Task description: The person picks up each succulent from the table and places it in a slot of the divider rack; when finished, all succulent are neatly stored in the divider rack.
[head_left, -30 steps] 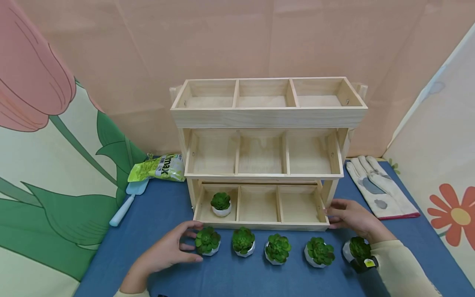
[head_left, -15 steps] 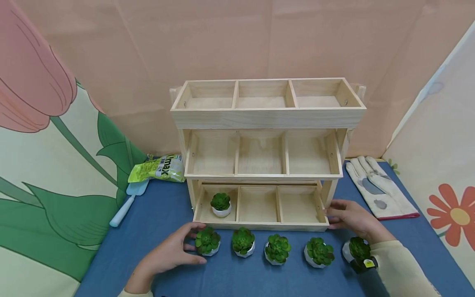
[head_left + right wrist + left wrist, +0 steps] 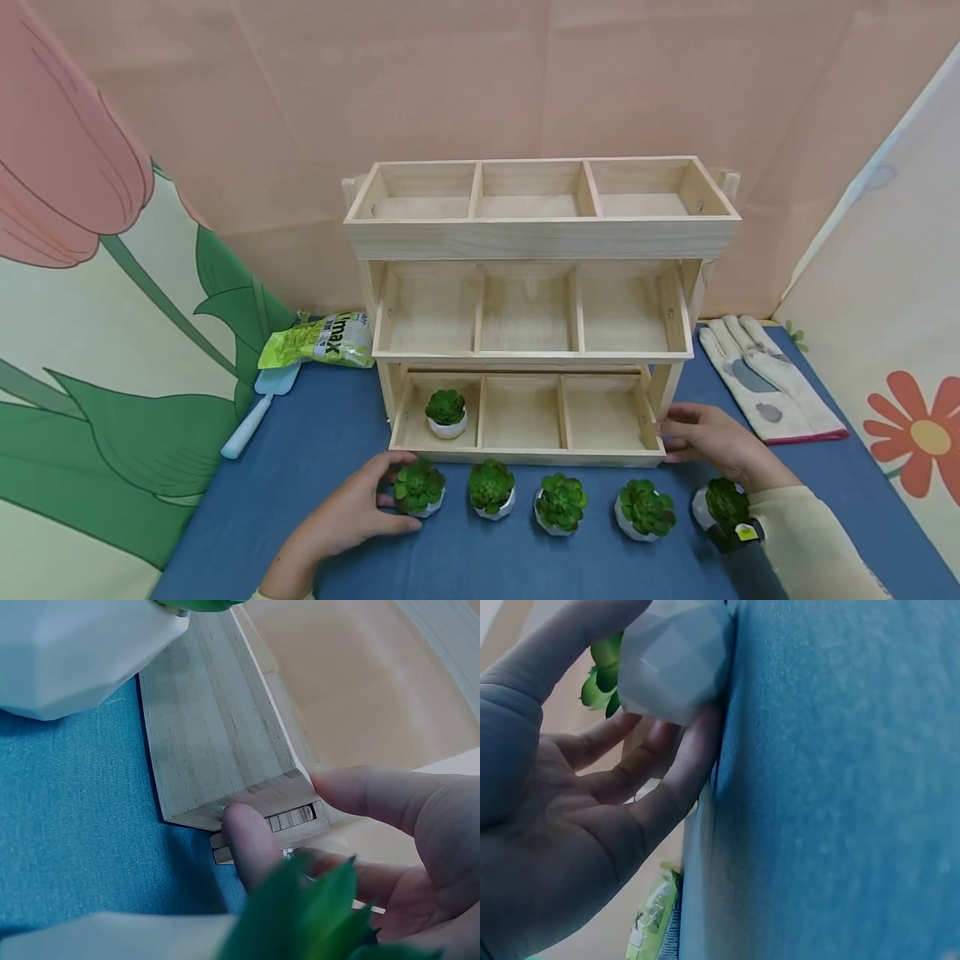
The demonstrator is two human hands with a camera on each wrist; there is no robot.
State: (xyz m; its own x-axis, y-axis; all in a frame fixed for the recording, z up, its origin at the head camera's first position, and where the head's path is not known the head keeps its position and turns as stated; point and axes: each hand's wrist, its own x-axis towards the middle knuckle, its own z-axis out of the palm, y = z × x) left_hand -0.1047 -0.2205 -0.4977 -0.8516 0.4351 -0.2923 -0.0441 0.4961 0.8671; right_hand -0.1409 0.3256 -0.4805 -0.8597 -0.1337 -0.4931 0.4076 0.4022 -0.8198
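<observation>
My left hand [image 3: 358,510] is curled round the leftmost potted succulent [image 3: 418,487] of a row on the blue cloth. In the left wrist view, thumb and fingertips lie against its faceted white pot [image 3: 676,664], which sits right at the cloth. Behind the row stands a three-tier wooden planter shelf [image 3: 542,240]. With its fingers, my right hand [image 3: 708,437] holds the right end of the lowest tray [image 3: 540,457]; the right wrist view shows thumb and fingertips at that tray's corner [image 3: 259,791]. Another succulent [image 3: 447,408] sits in the tray's left compartment.
Further succulents [image 3: 491,489] line the cloth [image 3: 480,567]; the rightmost one [image 3: 726,502] is partly covered by my right wrist. Left of the shelf lie a green-yellow bag [image 3: 318,338] and a light-blue trowel [image 3: 251,423]. White gloves [image 3: 765,379] lie at the right.
My left hand has moved slightly right and its fingers have closed in round the leftmost succulent's pot. The right hand stays at the tray end.
</observation>
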